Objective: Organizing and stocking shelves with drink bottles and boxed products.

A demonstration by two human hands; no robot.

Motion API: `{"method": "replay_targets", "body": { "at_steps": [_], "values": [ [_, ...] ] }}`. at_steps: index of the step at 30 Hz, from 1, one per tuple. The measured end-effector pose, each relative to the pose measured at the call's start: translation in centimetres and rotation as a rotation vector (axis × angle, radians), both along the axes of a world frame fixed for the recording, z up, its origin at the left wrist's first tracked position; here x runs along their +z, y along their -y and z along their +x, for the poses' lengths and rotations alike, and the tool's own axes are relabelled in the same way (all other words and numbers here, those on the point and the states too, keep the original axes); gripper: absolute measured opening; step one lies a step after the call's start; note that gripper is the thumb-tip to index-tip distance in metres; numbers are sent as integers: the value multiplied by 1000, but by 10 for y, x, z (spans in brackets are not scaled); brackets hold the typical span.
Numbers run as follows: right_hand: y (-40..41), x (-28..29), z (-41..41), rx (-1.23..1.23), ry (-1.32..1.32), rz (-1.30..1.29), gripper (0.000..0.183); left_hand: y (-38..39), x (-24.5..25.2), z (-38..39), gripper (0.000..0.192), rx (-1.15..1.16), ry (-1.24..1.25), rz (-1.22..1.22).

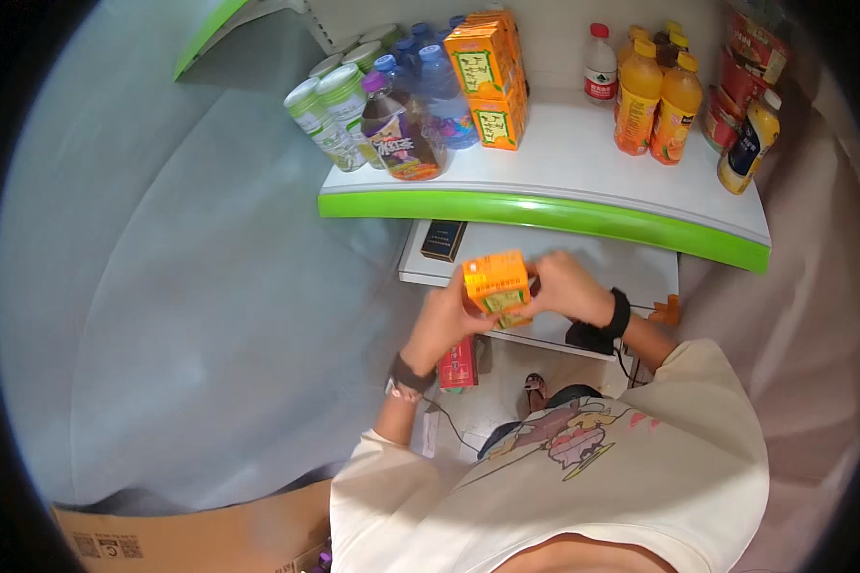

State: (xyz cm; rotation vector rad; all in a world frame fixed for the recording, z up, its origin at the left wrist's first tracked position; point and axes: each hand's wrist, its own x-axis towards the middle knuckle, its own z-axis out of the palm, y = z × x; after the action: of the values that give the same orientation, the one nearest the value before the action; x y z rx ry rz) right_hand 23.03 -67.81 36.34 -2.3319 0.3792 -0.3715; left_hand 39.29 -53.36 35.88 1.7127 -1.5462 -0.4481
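Note:
Between my two hands is an orange drink carton (497, 281) with a green-bordered label, held in front of the shelf's green front strip. My left hand (448, 322) grips its left side, thumb across the front. On its right side, my right hand (562, 283) closes around the edge, fingers partly hidden behind it. Part of another orange face shows just below the carton; I cannot tell whether it is a second carton. Above, similar orange cartons (484, 75) stand stacked on the white shelf (552, 154).
Left of the stack stand an iced tea bottle (401, 140), blue-capped bottles (444, 93) and green-white canisters (340, 93). Orange juice bottles (640, 100) and red instant-noodle tubs (742, 93) stand right. A dark box (443, 240) lies on the lower shelf (580, 247). A cardboard box (208, 533) sits lower left.

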Motion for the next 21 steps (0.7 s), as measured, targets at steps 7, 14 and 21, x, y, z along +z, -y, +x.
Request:
{"method": "replay_targets", "body": {
  "at_steps": [7,14,21],
  "values": [
    [48,89,32,-93,126,-109,47,57,101,38,47,-3,-223,49],
    [100,122,74,-94,204,-277,47,113,126,81,45,-110,-182,-166],
    [134,111,106,-222,255,-312,52,160,116,113,48,-17,21,-188]
  ]
}}
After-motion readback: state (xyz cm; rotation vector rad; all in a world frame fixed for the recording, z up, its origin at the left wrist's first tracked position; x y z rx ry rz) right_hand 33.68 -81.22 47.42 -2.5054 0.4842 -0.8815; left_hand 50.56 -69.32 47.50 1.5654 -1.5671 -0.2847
